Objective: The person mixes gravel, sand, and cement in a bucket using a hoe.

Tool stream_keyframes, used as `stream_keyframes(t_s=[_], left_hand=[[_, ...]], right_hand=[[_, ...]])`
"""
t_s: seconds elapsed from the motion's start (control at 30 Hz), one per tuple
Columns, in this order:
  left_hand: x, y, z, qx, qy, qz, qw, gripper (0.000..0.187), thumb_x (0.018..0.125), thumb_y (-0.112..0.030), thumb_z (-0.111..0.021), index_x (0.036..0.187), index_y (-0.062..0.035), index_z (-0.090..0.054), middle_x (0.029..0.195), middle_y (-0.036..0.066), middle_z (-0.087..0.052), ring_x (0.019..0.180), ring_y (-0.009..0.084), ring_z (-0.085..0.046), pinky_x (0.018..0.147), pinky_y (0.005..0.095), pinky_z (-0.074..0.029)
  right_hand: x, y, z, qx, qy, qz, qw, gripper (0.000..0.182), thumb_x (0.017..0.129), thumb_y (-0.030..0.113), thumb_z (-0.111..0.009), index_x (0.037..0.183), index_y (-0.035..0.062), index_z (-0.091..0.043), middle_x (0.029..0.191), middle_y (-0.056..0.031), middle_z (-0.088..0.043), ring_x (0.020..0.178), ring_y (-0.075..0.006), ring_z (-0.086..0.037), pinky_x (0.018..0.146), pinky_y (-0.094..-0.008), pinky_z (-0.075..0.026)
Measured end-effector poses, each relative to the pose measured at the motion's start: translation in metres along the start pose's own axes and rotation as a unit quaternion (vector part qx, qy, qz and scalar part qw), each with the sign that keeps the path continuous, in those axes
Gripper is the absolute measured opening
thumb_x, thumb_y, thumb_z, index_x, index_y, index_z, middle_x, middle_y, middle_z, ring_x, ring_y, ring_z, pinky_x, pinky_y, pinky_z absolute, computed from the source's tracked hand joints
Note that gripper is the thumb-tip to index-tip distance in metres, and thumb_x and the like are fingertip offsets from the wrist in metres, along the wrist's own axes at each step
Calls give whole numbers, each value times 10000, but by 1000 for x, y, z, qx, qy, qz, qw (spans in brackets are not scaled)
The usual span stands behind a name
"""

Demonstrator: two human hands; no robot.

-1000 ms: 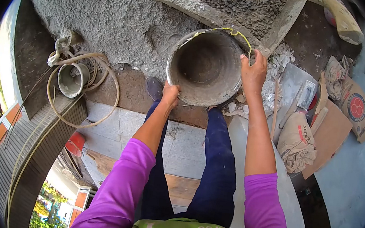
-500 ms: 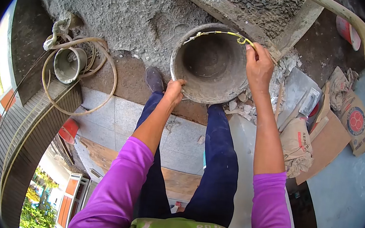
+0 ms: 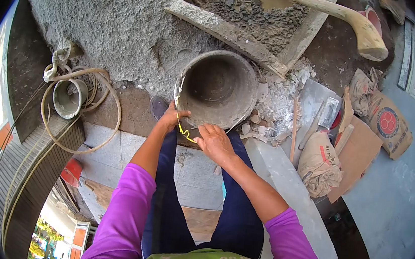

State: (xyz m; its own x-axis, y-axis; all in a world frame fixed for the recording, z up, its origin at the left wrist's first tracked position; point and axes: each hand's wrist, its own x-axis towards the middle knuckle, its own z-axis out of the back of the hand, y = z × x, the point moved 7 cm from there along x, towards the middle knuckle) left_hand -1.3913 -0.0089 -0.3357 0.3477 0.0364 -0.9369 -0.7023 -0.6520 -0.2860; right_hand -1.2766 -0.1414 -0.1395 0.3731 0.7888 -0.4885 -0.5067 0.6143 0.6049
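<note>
A round grey bucket [image 3: 244, 90], its inside coated with cement, stands upright in front of my legs, its opening facing up. My left hand [image 3: 172, 116] is at the bucket's near left rim, with the thumb and fingers apart. My right hand [image 3: 215, 143] is at the near rim, beside the yellow-wrapped handle [image 3: 185, 133]. That handle hangs on the near side, between my two hands. Whether the right fingers grip the handle or the rim is hard to make out.
Grey sand [image 3: 112, 23] lies at the upper left. A mixing trough [image 3: 218, 28] of wet gravel, with a wooden handle [image 3: 341, 13] across it, is beyond the bucket. A small bucket [image 3: 67, 109] and hose [image 3: 117, 120] are left; cement bags [image 3: 390, 123], a trowel [image 3: 328, 113] and cardboard [image 3: 360, 163] right.
The handle has swung from the far side of the bucket to the near side. My right hand has come down and left, next to my left hand. The view has shifted.
</note>
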Motion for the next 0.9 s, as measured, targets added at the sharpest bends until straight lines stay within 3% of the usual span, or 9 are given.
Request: stream_keyframes(t_s=[0.07, 0.1, 0.17, 0.3, 0.4, 0.53, 0.63, 0.8, 0.9], left_hand=[[-20, -2, 23, 65, -65, 33, 995, 934, 843, -87, -770, 1587, -97, -207, 1396, 198, -559, 1174, 343, -613, 959, 484, -520], [-32, 0, 40, 108, -129, 65, 984, 926, 874, -119, -746, 1612, -113, -188, 1421, 192, -551, 1201, 338, -598, 1013, 520, -489], [-79, -21, 57, 163, -177, 42, 970, 923, 889, -131, -712, 1629, -103, -161, 1482, 231, -509, 1291, 360, -553, 1098, 497, -423], [-174, -30, 103, 230, -252, -62, 938, 711, 900, -172, -685, 1518, 13, -383, 1451, 264, -538, 1347, 328, -530, 1115, 389, -414], [-289, -27, 127, 247, -298, -85, 918, 585, 903, -190, -687, 1418, 19, -507, 1213, 180, -646, 1088, 224, -617, 875, 378, -510], [-379, -14, 143, 209, -303, -74, 927, 497, 921, -215, -678, 1363, -15, -567, 941, 52, -633, 781, 117, -557, 613, 319, -458], [-415, -39, 124, 185, -304, -48, 933, 465, 946, -248, -656, 1356, -42, -582, 938, 25, -666, 784, 124, -590, 640, 308, -478], [-410, -138, 60, 134, -175, -195, 956, 407, 998, -348, -605, 1288, -68, -657, 1027, 33, -707, 878, 135, -638, 755, 340, -517], [-396, -220, -11, 269, -157, -334, 890, 482, 1004, -414, -584, 889, 15, -772, 871, 119, -749, 818, 212, -679, 765, 345, -531]], right_hand=[[-6, -9, 35, 27, -74, -6, 997, 332, 928, 256, -666, 1111, -18, -626, 1078, -199, -657, 1039, -373, -631, 906, -472, -501], [-11, -18, 55, 53, -43, -46, 997, 340, 940, 241, -648, 1137, -35, -641, 1083, -225, -674, 1021, -399, -642, 906, -474, -511], [-34, -46, 89, 67, -106, -68, 990, 355, 949, 258, -633, 1136, -43, -649, 1116, -252, -675, 1016, -424, -644, 891, -486, -517], [-101, -109, 161, 86, -88, -168, 978, 400, 937, 297, -638, 1154, -38, -654, 978, -256, -701, 957, -439, -667, 854, -490, -524], [-178, -161, 224, 71, -101, -241, 963, 371, 908, 302, -660, 1103, -10, -704, 937, -253, -711, 923, -412, -688, 836, -458, -531], [-231, -191, 278, 76, -163, -234, 956, 303, 877, 280, -667, 976, 5, -745, 923, -241, -717, 885, -372, -706, 810, -430, -537], [-241, -194, 294, 76, -155, -257, 951, 292, 867, 265, -664, 964, 2, -747, 910, -237, -718, 866, -364, -710, 796, -420, -541], [-223, -161, 318, 34, -241, -211, 947, 305, 873, 268, -684, 960, -18, -740, 872, -210, -722, 776, -298, -716, 740, -392, -552], [-198, -150, 312, 198, -269, -243, 911, 333, 868, 327, -687, 981, 20, -752, 886, -218, -721, 858, -326, -711, 788, -415, -531]])
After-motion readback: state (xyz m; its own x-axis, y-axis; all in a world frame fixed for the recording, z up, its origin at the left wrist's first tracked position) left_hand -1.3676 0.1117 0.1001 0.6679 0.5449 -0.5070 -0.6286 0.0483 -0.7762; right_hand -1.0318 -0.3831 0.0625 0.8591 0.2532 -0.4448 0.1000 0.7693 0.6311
